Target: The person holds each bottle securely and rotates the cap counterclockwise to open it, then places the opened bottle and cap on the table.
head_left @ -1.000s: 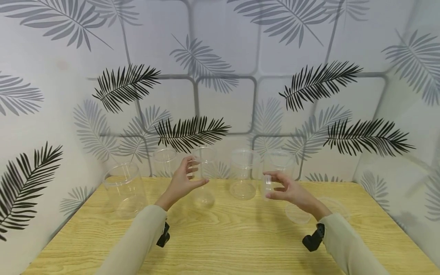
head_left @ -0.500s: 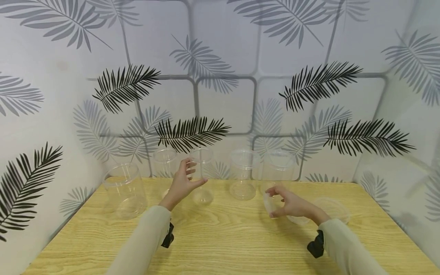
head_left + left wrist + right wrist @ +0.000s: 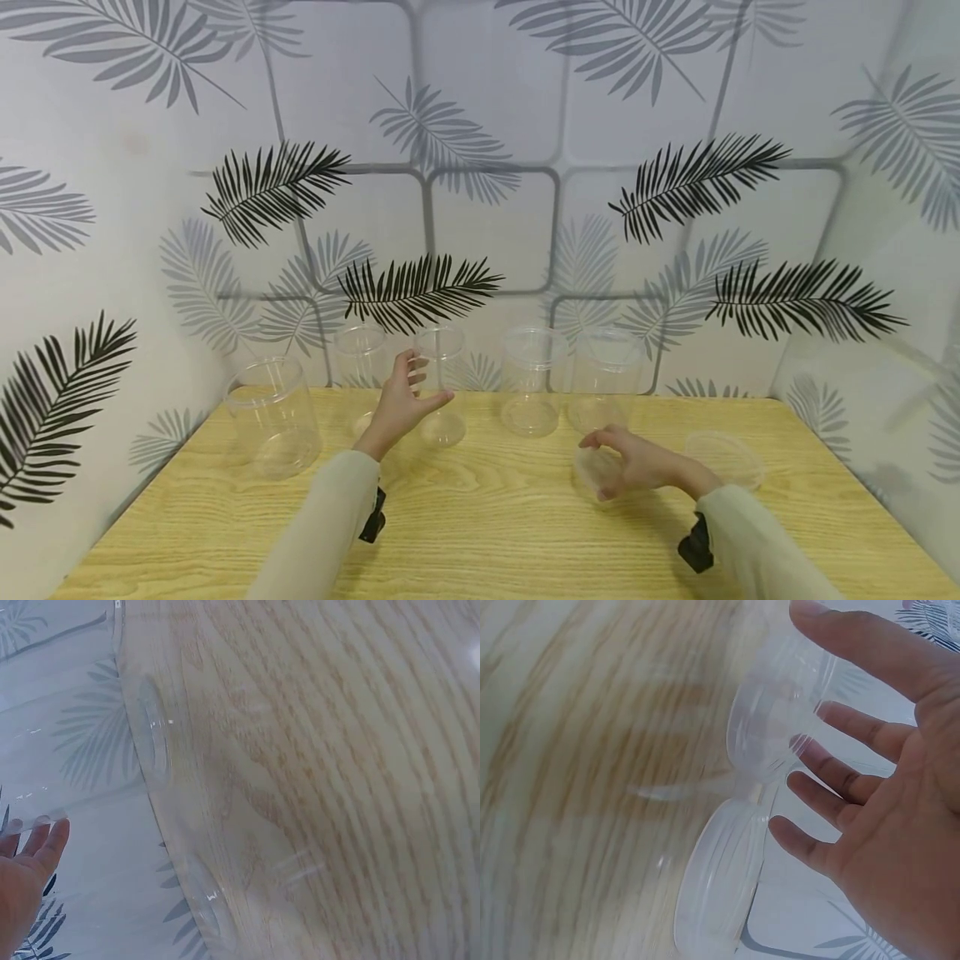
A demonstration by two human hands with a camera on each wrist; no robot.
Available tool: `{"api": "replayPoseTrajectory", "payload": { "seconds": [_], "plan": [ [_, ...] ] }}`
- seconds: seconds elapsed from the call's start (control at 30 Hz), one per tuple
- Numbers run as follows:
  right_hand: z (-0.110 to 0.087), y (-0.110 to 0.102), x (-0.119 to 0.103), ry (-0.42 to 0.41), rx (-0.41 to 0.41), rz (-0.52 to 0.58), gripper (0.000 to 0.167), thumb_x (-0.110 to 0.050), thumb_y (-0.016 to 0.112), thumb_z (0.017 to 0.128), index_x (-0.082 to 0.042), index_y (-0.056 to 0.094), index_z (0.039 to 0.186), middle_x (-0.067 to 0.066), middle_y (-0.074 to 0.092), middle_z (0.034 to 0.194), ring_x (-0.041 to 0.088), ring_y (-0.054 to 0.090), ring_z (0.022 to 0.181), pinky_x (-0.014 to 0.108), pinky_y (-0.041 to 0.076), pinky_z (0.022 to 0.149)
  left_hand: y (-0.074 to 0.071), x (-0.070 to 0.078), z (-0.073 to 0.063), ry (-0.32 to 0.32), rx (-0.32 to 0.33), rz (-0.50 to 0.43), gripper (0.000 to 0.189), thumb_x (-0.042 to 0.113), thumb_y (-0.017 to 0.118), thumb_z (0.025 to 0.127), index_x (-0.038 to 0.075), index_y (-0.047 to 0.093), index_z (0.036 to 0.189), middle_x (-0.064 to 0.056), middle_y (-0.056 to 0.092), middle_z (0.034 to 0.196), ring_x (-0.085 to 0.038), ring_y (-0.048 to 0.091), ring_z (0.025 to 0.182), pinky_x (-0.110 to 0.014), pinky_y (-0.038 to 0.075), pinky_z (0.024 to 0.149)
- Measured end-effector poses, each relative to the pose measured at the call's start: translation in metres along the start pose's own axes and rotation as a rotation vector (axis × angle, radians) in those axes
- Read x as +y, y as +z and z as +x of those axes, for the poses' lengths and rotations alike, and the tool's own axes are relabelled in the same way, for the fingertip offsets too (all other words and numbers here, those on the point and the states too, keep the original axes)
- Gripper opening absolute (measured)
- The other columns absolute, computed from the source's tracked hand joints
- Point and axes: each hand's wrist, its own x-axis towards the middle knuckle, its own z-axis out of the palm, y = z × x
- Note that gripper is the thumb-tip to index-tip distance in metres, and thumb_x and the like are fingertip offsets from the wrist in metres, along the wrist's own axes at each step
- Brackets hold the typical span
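Note:
My left hand [image 3: 401, 404] curves round a slim clear plastic jar [image 3: 441, 429], which stands upright near the table's back edge. In the left wrist view, only the fingers [image 3: 34, 851] show, their tips against clear plastic. Low over the front right of the table, my right hand [image 3: 637, 462] holds a clear round lid [image 3: 590, 473] by its rim, tilted, thumb nearest the viewer. In the right wrist view the palm and spread fingers [image 3: 870, 735] overlap clear jars behind, and the lid hardly shows.
Other clear jars stand along the back: a wide jar [image 3: 273, 421] at far left, a narrow jar [image 3: 360, 367], and two more, a middle jar [image 3: 529, 383] and a right jar [image 3: 606, 375]. A large clear lid [image 3: 723, 458] lies right of my right hand.
My right hand has come down and toward me with the lid, away from the right-hand jar. The slim jar in my left hand has lowered slightly and shifted left. A small lid on the table is now covered.

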Motion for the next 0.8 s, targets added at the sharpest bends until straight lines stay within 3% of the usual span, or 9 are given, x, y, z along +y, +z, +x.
{"api": "replayPoseTrajectory", "payload": {
  "seconds": [0.27, 0.5, 0.8],
  "plan": [
    [-0.0031, 0.0053, -0.0025, -0.031, -0.029, -0.084, 0.064, -0.022, 0.08, 0.065, -0.001, 0.052, 0.118, 0.013, 0.047, 0.112, 0.033, 0.046, 0.106, 0.052, 0.04, 0.091, 0.0011, -0.0036, 0.0009, -0.029, 0.004, -0.002, 0.086, 0.02, 0.074, 0.077, 0.007, 0.018, 0.141, -0.013, 0.036, 0.141, -0.035, 0.039, 0.128, -0.05, 0.038, 0.101],
    [-0.0035, 0.0056, -0.0032, 0.009, -0.063, -0.06, 0.069, -0.022, 0.081, 0.065, 0.0, 0.049, 0.122, 0.015, 0.045, 0.115, 0.037, 0.042, 0.111, 0.057, 0.038, 0.091, 0.001, -0.004, 0.0023, -0.017, 0.004, -0.024, 0.086, 0.021, 0.074, 0.077, 0.007, 0.019, 0.141, -0.014, 0.035, 0.141, -0.036, 0.039, 0.128, -0.05, 0.036, 0.102],
    [-0.0028, 0.0018, -0.0061, 0.0, -0.014, -0.11, 0.072, -0.025, 0.08, 0.066, 0.002, 0.046, 0.124, 0.021, 0.044, 0.122, 0.041, 0.042, 0.113, 0.058, 0.039, 0.092, 0.0015, -0.0011, 0.001, -0.037, 0.013, 0.024, 0.094, 0.027, 0.075, 0.075, 0.008, 0.013, 0.143, -0.013, 0.03, 0.144, -0.036, 0.033, 0.132, -0.051, 0.033, 0.105]
  ]
}}
